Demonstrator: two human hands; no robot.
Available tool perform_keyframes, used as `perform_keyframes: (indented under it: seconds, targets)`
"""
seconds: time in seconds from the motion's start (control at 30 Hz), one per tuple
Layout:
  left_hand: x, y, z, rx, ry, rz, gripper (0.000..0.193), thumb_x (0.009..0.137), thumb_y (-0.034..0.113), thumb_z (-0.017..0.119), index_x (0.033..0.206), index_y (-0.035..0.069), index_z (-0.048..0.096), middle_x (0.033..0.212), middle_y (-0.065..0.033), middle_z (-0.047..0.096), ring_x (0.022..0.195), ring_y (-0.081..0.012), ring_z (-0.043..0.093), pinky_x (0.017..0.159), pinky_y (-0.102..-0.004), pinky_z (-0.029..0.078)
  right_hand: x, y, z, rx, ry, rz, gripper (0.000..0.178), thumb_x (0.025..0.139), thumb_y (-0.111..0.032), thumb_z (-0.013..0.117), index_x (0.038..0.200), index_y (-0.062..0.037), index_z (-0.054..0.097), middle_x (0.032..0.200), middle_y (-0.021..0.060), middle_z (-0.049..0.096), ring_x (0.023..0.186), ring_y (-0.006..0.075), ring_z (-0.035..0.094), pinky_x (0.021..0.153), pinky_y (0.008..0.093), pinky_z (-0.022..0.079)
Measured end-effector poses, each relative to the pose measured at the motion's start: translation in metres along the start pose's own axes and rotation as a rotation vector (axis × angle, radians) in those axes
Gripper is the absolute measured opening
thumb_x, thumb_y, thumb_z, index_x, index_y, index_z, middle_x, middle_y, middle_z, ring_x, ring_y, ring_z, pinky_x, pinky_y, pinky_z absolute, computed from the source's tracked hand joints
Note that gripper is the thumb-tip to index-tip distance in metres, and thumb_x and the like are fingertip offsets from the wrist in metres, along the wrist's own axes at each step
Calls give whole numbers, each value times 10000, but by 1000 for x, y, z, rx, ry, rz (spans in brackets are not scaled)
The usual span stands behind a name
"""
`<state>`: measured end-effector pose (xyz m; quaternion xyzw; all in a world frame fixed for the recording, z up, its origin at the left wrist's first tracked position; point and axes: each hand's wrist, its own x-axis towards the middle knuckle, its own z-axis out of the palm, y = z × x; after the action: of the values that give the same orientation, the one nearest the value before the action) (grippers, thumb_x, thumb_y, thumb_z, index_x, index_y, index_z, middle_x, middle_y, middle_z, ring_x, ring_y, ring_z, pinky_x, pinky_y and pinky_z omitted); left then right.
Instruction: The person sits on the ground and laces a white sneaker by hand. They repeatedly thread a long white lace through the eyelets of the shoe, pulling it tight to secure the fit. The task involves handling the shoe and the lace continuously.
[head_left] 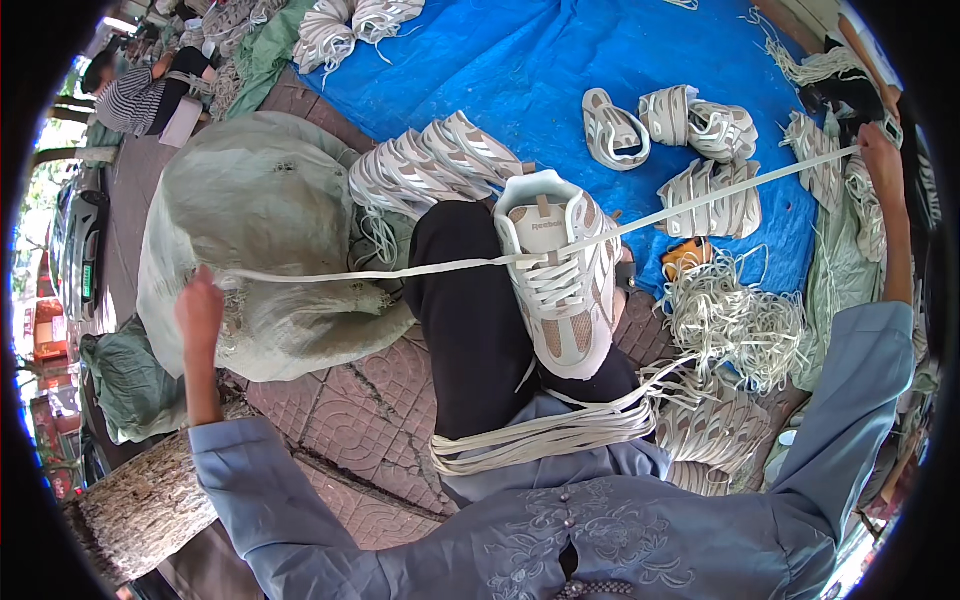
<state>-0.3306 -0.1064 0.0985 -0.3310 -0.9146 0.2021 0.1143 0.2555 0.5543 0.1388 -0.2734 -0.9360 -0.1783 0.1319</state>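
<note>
A white and beige sneaker [565,305] rests across my knees, toe toward me, partly laced. Both ends of its flat cream shoelace [430,269] are pulled out wide to the sides, nearly straight. At the far left my left hand [200,310] is closed on one end, in front of a big pale sack. Raised at the far right, my right hand [880,158] is closed around the other end. Across my lap lies a long bundle of cream laces [545,437]. Whether the sneaker has a sole cannot be seen.
On the blue tarp [480,60] lie several shoe uppers [705,195] and a tangled heap of laces [735,320]. A row of nested uppers [435,165] sits beside the pale sack [250,190]. At lower left is a log [150,505]; another person [145,95] sits at upper left.
</note>
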Motion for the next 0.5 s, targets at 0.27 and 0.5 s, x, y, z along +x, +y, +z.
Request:
perform_keyframes:
  seconds: [0.27,0.5]
  targets:
    - [-45,234,-64,-1063,255,643,246,643,60,658,874,65,573,812,-83,565,734,-244,557,629,-335,471,3,1,2,-3,2,74,35,702,-1,406,693,-33,397,685,131,417,638,332,473,545,385,360]
    - [-46,314,-67,-984,220,712,97,637,56,616,722,69,572,709,-40,519,651,-219,521,559,-333,446,-10,-2,2,-34,-29,26,34,701,11,401,694,-22,397,668,146,420,644,351,473,553,386,367]
